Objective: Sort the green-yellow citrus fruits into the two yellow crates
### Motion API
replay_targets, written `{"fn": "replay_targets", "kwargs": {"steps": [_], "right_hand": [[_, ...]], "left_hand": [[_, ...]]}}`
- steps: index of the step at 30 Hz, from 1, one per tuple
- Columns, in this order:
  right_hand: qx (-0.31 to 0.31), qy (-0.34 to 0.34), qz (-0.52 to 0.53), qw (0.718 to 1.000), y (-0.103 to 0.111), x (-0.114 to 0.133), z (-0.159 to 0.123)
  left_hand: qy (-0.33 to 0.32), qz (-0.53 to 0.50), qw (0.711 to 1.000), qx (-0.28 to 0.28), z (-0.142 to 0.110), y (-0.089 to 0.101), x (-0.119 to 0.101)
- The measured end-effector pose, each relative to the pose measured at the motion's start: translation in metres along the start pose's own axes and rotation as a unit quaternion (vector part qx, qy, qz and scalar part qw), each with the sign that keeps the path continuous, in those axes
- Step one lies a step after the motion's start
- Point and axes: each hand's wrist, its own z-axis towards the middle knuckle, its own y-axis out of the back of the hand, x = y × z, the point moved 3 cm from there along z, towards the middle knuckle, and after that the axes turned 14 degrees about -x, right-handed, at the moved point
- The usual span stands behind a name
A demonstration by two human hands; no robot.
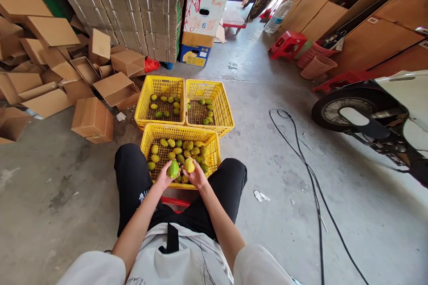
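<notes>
My left hand (163, 178) is closed around a green lemon (173, 169). Close beside it, my right hand (199, 178) holds a yellow lemon (189, 165). Both hands are above the near edge of a yellow plastic crate (214, 144) between my knees. Inside that crate lie several yellow and green lemons (190, 145), some hidden under my hands. Two more yellow crates stand side by side just beyond: the left crate (142, 102) and the right crate (224, 103) each hold several mostly green lemons scattered on the bottom.
Cardboard boxes (92, 118) are heaped on the left, before strapped stacks of flattened cardboard (133, 13). A black cable (309, 171) runs along the floor at right, near a parked motorbike (361, 113). A red stool (286, 44) and pink baskets (317, 67) stand farther back.
</notes>
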Motion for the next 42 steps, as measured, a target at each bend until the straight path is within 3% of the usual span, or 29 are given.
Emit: {"fn": "replay_targets", "kwargs": {"steps": [5,12,22,29,35,42], "right_hand": [[0.001,-0.021,-0.026,0.999,0.001,-0.008,0.0],[-0.006,-0.012,-0.032,0.999,0.001,-0.008,0.004],[0.012,-0.015,0.005,1.0,-0.003,-0.004,0.005],[0.011,-0.003,-0.039,0.999,-0.002,-0.009,0.004],[-0.013,0.007,-0.027,1.0,-0.004,-0.008,0.003],[0.05,-0.007,-0.002,0.999,-0.006,0.0,-0.002]], "left_hand": [[0.02,0.055,0.998,0.023,-0.001,0.001,0.006],[0.052,-0.032,0.998,0.024,-0.002,-0.001,0.001],[0.016,-0.034,0.999,-0.039,0.003,-0.001,0.001],[0.032,0.047,0.998,0.016,0.0,0.001,0.01],[-0.021,0.049,0.999,0.003,0.002,0.001,0.008],[-0.017,-0.028,0.999,0.017,-0.003,-0.002,-0.001]]}}
